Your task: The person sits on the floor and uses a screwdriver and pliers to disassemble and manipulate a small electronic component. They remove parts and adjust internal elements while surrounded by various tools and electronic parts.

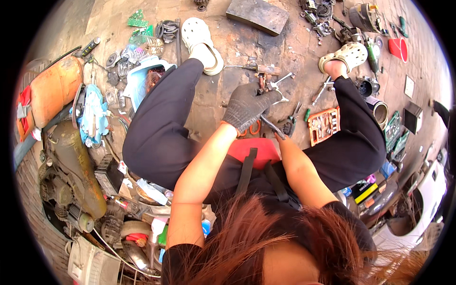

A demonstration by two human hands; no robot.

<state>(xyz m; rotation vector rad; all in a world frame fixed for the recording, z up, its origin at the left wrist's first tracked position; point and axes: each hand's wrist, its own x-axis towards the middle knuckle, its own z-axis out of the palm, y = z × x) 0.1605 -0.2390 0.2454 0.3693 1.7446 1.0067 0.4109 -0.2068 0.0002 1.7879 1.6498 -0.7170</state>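
My left hand (247,107), in a dark grey knit glove, is closed over a copper-brown metal fitting (267,70) on the ground between my feet. Its fingertips are partly hidden by the back of the glove. A bent steel bar (271,126) runs from beneath the glove down to my right hand (281,137), which is bare and strongly foreshortened. That hand appears closed at the bar's lower end, though most of its fingers are hidden. Beside the fitting lies a bright metal wrench-like tool (281,84). A pair of pliers (290,124) rests on the ground near my right hand.
An orange socket case (324,126) lies by my right leg. Beyond my feet is a dark metal block (257,16). Gas cylinders (57,92), a pale blue bag (145,76) and scrap crowd the left. A red cup (398,49) and a can (378,111) stand right.
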